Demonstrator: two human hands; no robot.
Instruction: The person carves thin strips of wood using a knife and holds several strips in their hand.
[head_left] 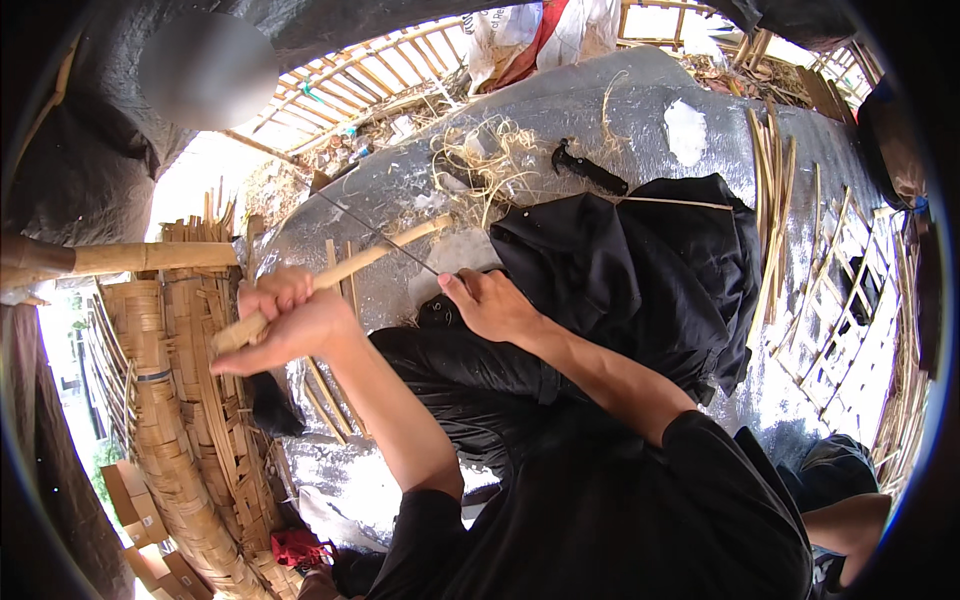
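My left hand (300, 325) is wrapped around a pale wooden or bamboo stick (365, 258). It grips the stick near its thick lower-left end, while the far end points up and to the right. My right hand (490, 305) is closed around the near end of a long, thin, dark blade-like rod (350, 212); any handle is hidden in the fist. The rod slants up and left and crosses the stick in view. Whether the two touch, I cannot tell. Below and right of my hands lie my legs in black cloth (620, 270).
Silver sheeting (560, 110) covers the floor. Beyond my legs are tangled pale shavings (485, 165) and a black object (590, 168). Bamboo strips (770, 220) and an open lattice (845, 290) lie right. A woven bamboo structure (180, 370) stands left. Another person's arm (850, 525) shows lower right.
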